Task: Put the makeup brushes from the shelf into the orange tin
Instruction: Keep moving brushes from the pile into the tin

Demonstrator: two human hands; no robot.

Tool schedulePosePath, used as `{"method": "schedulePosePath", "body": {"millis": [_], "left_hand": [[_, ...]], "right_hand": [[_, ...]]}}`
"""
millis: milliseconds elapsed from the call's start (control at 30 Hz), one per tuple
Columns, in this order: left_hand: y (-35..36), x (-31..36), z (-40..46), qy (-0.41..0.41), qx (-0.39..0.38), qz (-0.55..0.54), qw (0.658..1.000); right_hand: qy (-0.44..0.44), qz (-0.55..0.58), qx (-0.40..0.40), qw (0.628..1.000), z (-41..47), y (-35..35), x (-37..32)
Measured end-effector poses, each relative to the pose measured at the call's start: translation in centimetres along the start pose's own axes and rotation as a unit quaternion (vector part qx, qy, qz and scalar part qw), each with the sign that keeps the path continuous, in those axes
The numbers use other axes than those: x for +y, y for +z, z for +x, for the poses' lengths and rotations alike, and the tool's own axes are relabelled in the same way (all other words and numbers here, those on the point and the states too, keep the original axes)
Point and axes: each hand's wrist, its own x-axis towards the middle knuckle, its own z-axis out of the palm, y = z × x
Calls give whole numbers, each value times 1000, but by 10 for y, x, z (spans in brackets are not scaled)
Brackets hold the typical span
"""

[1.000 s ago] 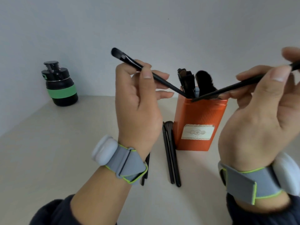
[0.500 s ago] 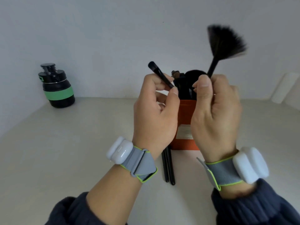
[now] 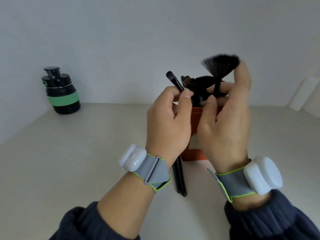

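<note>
The orange tin (image 3: 195, 155) stands upright on the shelf, mostly hidden behind both hands, with several black brush heads sticking out of its top. My left hand (image 3: 168, 122) pinches a thin black brush (image 3: 174, 80), head up, at the tin's left rim. My right hand (image 3: 225, 122) holds a black fan brush (image 3: 220, 66) by its stem over the tin's mouth, bristles up. Two black brushes (image 3: 179, 177) lie on the shelf in front of the tin, under my left wrist.
A black bottle with a green band (image 3: 60, 91) stands at the back left against the wall. A white object (image 3: 304, 94) leans at the far right edge. The beige shelf surface (image 3: 69, 161) stretches to the left.
Both hands came together in front of the tin. The fan brush turned upright and has sunk lower over the tin's mouth. The thin brush also moved in to the tin.
</note>
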Motion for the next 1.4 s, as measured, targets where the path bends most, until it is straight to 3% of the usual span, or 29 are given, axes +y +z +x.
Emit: {"method": "schedulePosePath", "body": {"millis": [333, 567, 733, 967, 1100, 1200, 1300, 1400], "left_hand": [[-2, 0, -2, 25, -7, -55, 998], [-1, -2, 0, 48, 6, -17, 999], [-1, -10, 0, 42, -49, 21, 998], [-19, -21, 5, 27, -60, 44, 997], [-37, -47, 17, -32, -129, 193, 972], [-53, -66, 19, -91, -233, 335, 909], [-66, -75, 20, -117, -336, 414, 838], [-78, -79, 24, -140, -352, 423, 823]], "right_hand": [[-9, -60, -14, 998, 0, -4, -1], [-23, -48, 20, 998, -1, -1, 1], [-18, -101, 50, 993, -3, -3, -8], [-79, -25, 67, 994, -5, -9, -9], [-107, 20, 5, 994, -11, -7, -8], [-107, 2, -59, 993, -16, -3, -8], [-120, -69, -186, 973, -21, 1, -7], [-121, -139, -334, 924, -27, 6, -5]]}}
